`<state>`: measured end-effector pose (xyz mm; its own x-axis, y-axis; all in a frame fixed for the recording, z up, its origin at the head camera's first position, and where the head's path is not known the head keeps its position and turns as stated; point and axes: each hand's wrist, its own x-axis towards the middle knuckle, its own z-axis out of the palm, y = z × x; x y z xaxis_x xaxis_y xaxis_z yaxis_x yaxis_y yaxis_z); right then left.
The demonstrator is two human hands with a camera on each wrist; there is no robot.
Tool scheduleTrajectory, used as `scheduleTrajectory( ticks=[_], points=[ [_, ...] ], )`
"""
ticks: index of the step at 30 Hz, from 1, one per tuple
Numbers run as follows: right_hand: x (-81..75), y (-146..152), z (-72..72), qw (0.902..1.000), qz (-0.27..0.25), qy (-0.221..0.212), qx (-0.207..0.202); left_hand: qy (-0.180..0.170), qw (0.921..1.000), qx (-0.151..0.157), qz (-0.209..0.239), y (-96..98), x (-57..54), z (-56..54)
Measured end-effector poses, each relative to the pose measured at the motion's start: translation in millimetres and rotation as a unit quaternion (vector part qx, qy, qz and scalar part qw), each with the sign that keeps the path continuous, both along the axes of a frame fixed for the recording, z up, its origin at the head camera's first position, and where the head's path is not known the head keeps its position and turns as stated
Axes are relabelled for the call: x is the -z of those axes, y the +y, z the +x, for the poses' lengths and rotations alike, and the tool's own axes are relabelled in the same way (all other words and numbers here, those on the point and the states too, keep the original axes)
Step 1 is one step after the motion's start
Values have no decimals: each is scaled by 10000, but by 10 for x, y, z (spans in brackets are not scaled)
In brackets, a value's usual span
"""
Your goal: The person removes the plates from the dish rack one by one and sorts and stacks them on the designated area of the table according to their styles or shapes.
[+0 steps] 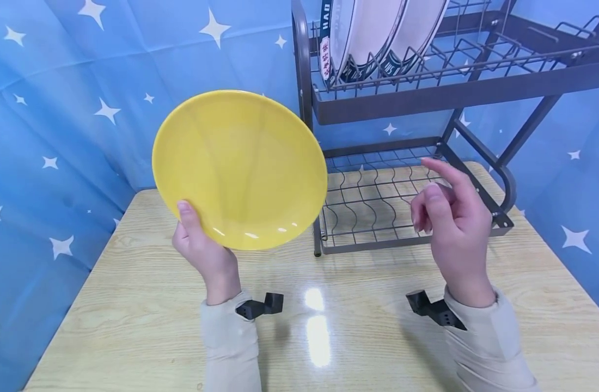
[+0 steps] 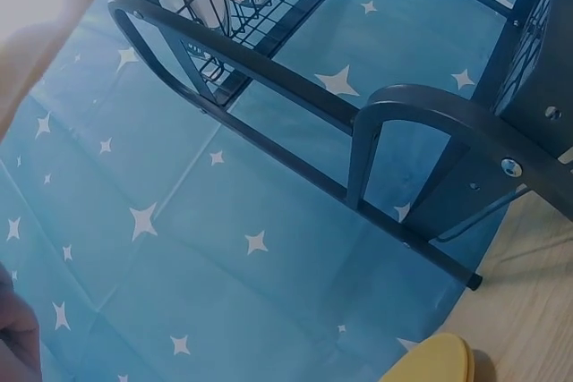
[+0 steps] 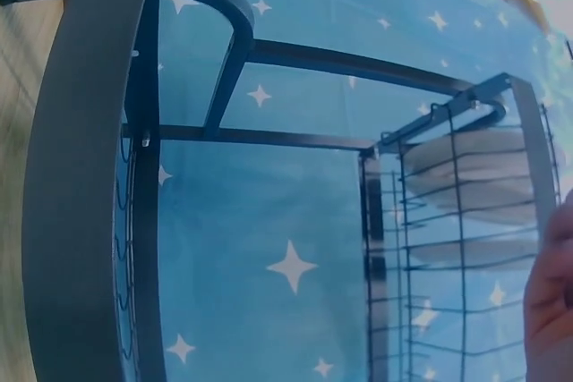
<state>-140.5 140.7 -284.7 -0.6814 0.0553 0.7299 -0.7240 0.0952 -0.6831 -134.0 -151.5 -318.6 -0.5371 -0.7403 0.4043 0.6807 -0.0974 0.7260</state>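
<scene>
My left hand (image 1: 206,253) holds up a round yellow plate (image 1: 240,169) by its lower left rim. The thumb lies on the plate's face, while the other fingers are mostly hidden behind it. To the right, my right hand (image 1: 453,223) hovers in front of the dish rack's lower shelf (image 1: 378,204) with nothing in its grasp. Its index finger points outward and the remaining fingers bend loosely. In the left wrist view a yellow rounded edge (image 2: 439,360) shows at the bottom; I cannot tell whether it belongs to the held plate.
A dark two-tier dish rack (image 1: 456,90) stands at the back right of the wooden table (image 1: 133,305). Several white dishes (image 1: 373,32) with dark green rims stand on edge in its upper tier. A blue curtain (image 1: 49,125) with white stars hangs behind.
</scene>
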Motion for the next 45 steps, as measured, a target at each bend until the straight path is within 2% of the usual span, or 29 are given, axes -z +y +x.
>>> scheduleTrajectory(
  ticks=[4, 11, 13, 20, 25, 29, 33, 38, 45],
  points=[
    [-49, -1, 24, 9994, 37, 13, 339, -5, 9988, -56, 488, 1, 5, -24],
    [-142, 48, 35, 9955, 196, 106, 920, -333, 9962, -113, 795, -66, 53, -60],
    [-191, 51, 26, 9948, 223, 159, 980, -379, 9960, -45, 806, -93, 67, -66],
    [-381, 105, -112, 9919, 329, 418, 1149, -457, 9909, 598, 1113, -134, 108, -66],
    [-556, 112, -242, 9879, 522, 651, 1310, -696, 9894, 647, 1099, -142, 148, -75],
    [-702, 101, -353, 9776, 872, 958, 1658, -1022, 9871, 547, 1104, -134, 167, -86],
    [-809, 93, -477, 9627, 1441, 1238, 1929, -1199, 9848, 469, 1164, -136, 174, -99],
    [-859, 96, -598, 9494, 1766, 1445, 2160, -1365, 9805, 608, 1281, -144, 180, -125],
    [-979, 98, -690, 9254, 2136, 1699, 2630, -1609, 9786, 773, 1025, -150, 216, -157]
  ],
)
